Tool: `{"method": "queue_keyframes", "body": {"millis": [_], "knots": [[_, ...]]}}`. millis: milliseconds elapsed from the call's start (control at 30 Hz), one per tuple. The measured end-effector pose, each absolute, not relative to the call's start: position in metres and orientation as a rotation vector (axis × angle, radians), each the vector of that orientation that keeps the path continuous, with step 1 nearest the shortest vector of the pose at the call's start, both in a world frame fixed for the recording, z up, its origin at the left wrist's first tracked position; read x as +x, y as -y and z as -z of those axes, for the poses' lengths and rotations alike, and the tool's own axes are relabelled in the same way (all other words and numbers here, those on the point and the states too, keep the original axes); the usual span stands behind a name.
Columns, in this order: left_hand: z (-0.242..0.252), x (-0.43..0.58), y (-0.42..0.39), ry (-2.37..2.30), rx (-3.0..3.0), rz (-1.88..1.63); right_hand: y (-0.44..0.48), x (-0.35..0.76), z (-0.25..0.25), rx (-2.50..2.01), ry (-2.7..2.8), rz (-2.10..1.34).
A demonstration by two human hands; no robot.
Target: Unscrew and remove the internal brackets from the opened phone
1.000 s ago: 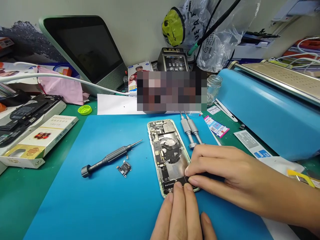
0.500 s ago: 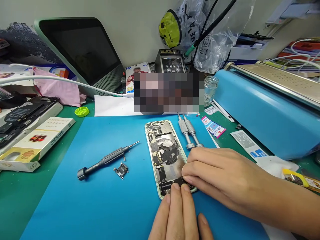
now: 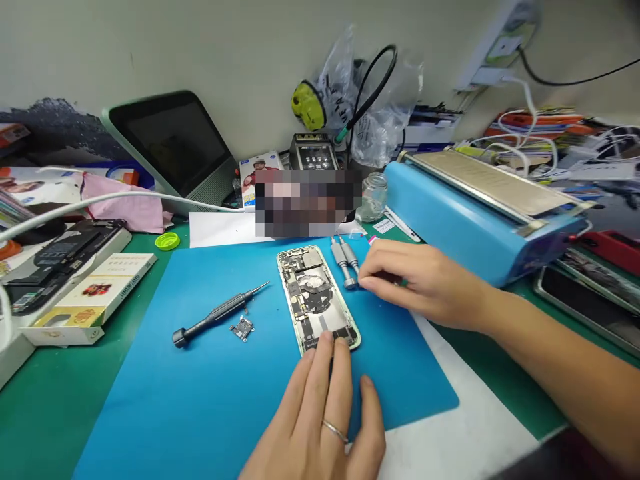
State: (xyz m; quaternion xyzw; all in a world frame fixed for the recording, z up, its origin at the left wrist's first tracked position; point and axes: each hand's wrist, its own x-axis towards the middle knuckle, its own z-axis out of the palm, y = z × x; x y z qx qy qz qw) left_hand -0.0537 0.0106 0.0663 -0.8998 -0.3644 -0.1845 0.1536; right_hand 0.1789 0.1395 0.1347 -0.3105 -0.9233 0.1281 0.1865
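Observation:
An opened phone (image 3: 315,293) with its circuit boards exposed lies on a blue mat (image 3: 200,387). My left hand (image 3: 320,413), with a ring on one finger, lies flat with stretched fingers, the tips resting on the phone's lower end. My right hand (image 3: 410,283) is to the right of the phone, its fingers curled together, the tips pinching at the end cap of one of two grey screwdrivers (image 3: 345,263) lying side by side. A third, darker screwdriver (image 3: 215,315) and a small loose component (image 3: 243,328) lie on the mat to the left of the phone.
A long blue machine (image 3: 480,213) fills the right side, with a glass jar (image 3: 374,197) beside it. A flat box (image 3: 95,293), a green cap (image 3: 167,241) and a dark screen (image 3: 175,150) are at the left. Another phone (image 3: 585,293) lies far right.
My right hand left the phone's lower end and moved up and right to the two screwdrivers. My left hand stays on the phone's bottom. The view has pulled back.

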Motion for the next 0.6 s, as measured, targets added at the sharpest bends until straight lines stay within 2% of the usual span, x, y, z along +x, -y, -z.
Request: {"method": "queue_keyframes", "body": {"millis": [167, 300, 600], "knots": [[-0.067, -0.061, -0.021, 0.797, -2.812, 0.453, -0.096, 0.176, -0.125, -1.013, 2.581, -0.264], [-0.076, -0.063, -0.02, 0.908, -3.044, 0.318, -0.074, 0.172, -0.106, -1.132, 2.411, -0.173], [-0.092, -0.07, -0.011, 1.064, -3.167, 0.314, -0.079, 0.17, -0.092, -1.238, 2.329, -0.164]]}}
